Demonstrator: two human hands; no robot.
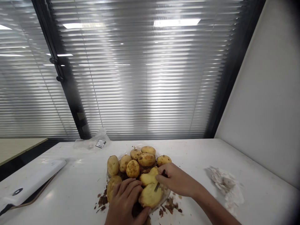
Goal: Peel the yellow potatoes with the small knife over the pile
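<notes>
My right hand [174, 181] is closed on a small knife [157, 187] with a dark handle, its narrow grey blade pointing down against a peeled potato [151, 196]. From the left, my left hand [125, 203] curls around that potato, thumb at its lower edge and fingertips near its upper left side. Another pale potato [149, 177], with a hollow in its side, lies just behind, touching my right fingers. Several yellowish potatoes [147, 159] with brown patches are heaped on a clear plastic bag [167, 197]. My left hand partly hides one potato [112, 184] and the dark scraps below.
Dark peel scraps [170, 206] are scattered on the white table [77, 187] at both sides of the heap. A crumpled tissue [226, 184] lies right, a clear bag with a label [100, 143] at the back left. A long white device [35, 181] sits left; window blinds [145, 93] stand behind.
</notes>
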